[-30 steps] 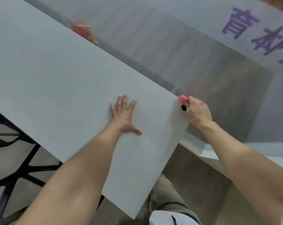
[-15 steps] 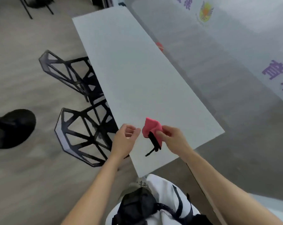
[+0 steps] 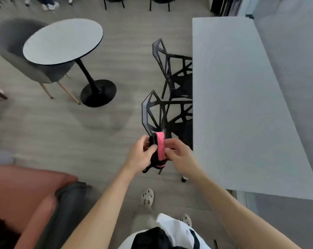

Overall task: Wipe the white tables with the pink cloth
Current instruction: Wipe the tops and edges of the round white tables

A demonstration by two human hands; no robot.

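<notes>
We are holding the folded pink cloth (image 3: 160, 146) upright between both hands at lower centre of the frame, the left hand (image 3: 139, 156) pinching its black-edged left side and the right hand (image 3: 181, 156) gripping its right side, both grips closing narrowly on the cloth. The cloth is hanging in the air above the grey floor (image 3: 80, 133), just left of the long white table (image 3: 242, 114) filling the right of the frame, with two black lattice chairs (image 3: 177, 126) tucked against that table's left edge just above our hands. The round white table (image 3: 62, 40) is standing well apart at upper left.
</notes>
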